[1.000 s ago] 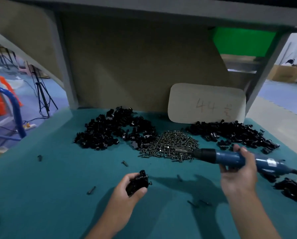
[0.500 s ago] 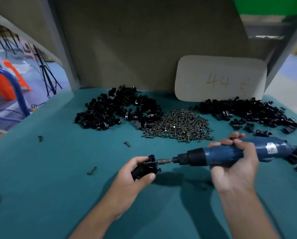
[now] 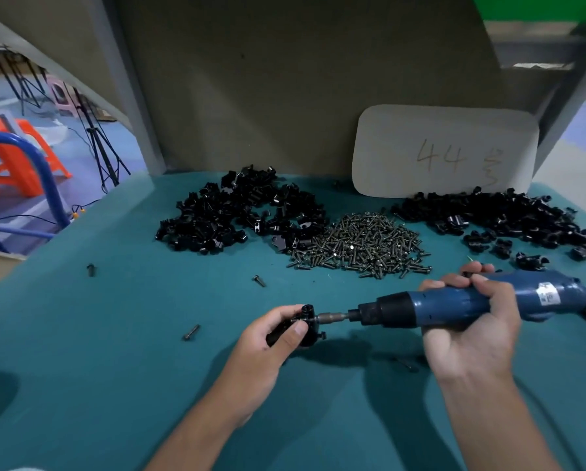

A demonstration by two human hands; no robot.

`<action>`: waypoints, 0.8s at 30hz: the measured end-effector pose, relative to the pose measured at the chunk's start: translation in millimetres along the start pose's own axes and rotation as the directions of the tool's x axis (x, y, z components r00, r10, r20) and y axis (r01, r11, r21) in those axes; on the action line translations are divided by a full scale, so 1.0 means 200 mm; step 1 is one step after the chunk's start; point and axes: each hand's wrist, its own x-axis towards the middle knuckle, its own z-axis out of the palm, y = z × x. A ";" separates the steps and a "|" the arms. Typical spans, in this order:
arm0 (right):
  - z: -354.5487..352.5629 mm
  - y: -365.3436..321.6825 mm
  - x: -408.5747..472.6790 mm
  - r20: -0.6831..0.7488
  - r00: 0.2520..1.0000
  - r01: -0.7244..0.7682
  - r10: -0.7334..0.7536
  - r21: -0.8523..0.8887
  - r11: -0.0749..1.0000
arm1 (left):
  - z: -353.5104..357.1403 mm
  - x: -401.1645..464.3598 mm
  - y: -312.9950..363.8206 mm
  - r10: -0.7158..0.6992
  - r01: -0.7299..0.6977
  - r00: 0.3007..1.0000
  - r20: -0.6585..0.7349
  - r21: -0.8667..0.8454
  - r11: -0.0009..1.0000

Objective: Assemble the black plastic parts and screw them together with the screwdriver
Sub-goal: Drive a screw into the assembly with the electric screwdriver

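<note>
My left hand (image 3: 274, 338) grips a small black plastic assembly (image 3: 306, 327) just above the teal table, thumb across its top. My right hand (image 3: 471, 321) is wrapped round the blue electric screwdriver (image 3: 454, 305), which lies level and points left. Its metal bit (image 3: 330, 317) meets the right side of the assembly. A pile of screws (image 3: 359, 243) lies behind my hands, between a heap of black parts at the back left (image 3: 237, 212) and another at the back right (image 3: 502, 215).
Stray screws (image 3: 191, 332) (image 3: 259, 281) and a loose black piece (image 3: 91, 269) lie on the teal table (image 3: 115, 368) to the left. A white card marked 44 (image 3: 444, 151) leans on the back wall. The screwdriver's cord runs off to the right.
The screwdriver came down from above the screw pile toward the left, and its bit now sits against the black assembly. My left hand has turned the assembly toward the bit. The view tilted downward.
</note>
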 end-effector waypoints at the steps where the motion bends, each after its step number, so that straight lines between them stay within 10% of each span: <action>1: 0.00 0.00 0.00 0.006 1.000 0.001 -0.001 -0.001 1.000 | 0.00 0.00 0.00 -0.004 0.004 1.000 0.003 0.005 1.000; 11: 0.01 0.00 -0.02 0.088 0.993 0.080 -0.077 -0.038 0.996 | -0.01 0.00 0.00 -0.038 0.034 0.997 0.070 0.051 0.998; 18: 0.02 0.01 -0.03 0.084 0.994 0.080 -0.077 -0.040 0.996 | 0.00 0.01 -0.03 -0.048 0.074 0.994 0.100 -0.269 0.960; 24: 0.00 0.02 -0.03 0.061 0.996 0.063 -0.060 -0.039 0.997 | -0.01 0.00 -0.02 -0.036 0.035 0.997 0.061 0.007 0.999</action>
